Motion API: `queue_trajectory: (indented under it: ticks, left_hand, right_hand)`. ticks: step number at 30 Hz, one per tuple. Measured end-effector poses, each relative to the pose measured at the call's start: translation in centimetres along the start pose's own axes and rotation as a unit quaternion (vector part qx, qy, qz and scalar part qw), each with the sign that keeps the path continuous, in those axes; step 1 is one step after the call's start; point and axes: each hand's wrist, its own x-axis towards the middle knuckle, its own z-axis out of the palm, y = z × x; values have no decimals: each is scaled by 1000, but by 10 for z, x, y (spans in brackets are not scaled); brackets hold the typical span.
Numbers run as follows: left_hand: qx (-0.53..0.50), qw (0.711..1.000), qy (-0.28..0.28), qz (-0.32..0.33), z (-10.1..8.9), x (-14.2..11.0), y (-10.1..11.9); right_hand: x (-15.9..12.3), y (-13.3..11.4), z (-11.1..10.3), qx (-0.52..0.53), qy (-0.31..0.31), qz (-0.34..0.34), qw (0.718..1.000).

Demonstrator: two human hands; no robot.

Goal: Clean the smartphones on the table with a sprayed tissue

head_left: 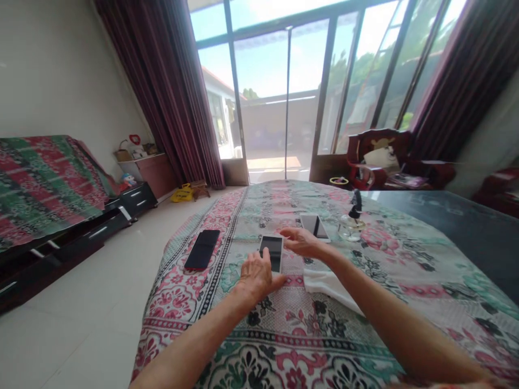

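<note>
White smartphone [276, 246] flat on floral tablecloth [304, 324], left hand [256, 273] over its near left side, fingers [266, 254] spread, right hand [302, 241] at its right edge, fingers bent, either grip unclear, black smartphone [203, 249] farther left.

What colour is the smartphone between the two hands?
The smartphone is white around a dark screen; it shows best in the head view, the only one.

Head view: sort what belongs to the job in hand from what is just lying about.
Seems to belong:
middle phone, with the left hand on it
right hand, at that phone's right edge

Apparently just lying about, in neither hand:
dark phone
far white-framed phone
white cloth
clear container with black top
yellow bag
</note>
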Motion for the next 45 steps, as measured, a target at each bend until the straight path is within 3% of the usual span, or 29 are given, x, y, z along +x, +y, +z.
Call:
queue_trajectory:
  ticks: [6, 11, 15, 20, 24, 26, 29, 32, 35, 40, 45]
  left_hand:
    - [18, 1000, -10, 24, 2, 9, 12]
    - [-11, 995, -83, 45, -19, 26, -4]
    - [-40, 995, -65, 69, -25, 45, -14]
    - [-49, 997, -6, 52, -6, 64, -17]
    - [-92, 994, -16, 64, 4, 88, -31]
    - [-115, 991, -8, 65, 8, 103, -40]
    - [-128, 987, 54, 75, 18, 123, -52]
    - [-129, 977, 116, 123, 33, 136, -60]
    - [-149, 962, 143, 179, 46, 141, -68]
    - [-192, 945, 146, 219, 53, 143, -76]
    - [-195, 954, 96, 208, 49, 142, -76]
  right_hand:
    - [-33, 10, -36, 3, -26, -36, 999]
    - [-61, 23, -49, -17, -32, -34, 999]
    - [-83, 25, -46, -52, -63, -72, 994]
    - [-101, 25, -30, -49, -116, -105, 987]
    - [-104, 27, -22, -79, -112, -108, 985]
    - [-99, 27, -22, -93, -108, -103, 984]
    - [-82, 27, -21, -92, -88, -105, 986]
    - [-51, 26, -14, -40, -5, -134, 990]
    - [-16, 27, 3, 1, 64, -160, 985]
    - [24, 32, 33, -53, 86, -162, 982]
    - [33, 35, 44, -145, 54, -179, 972]
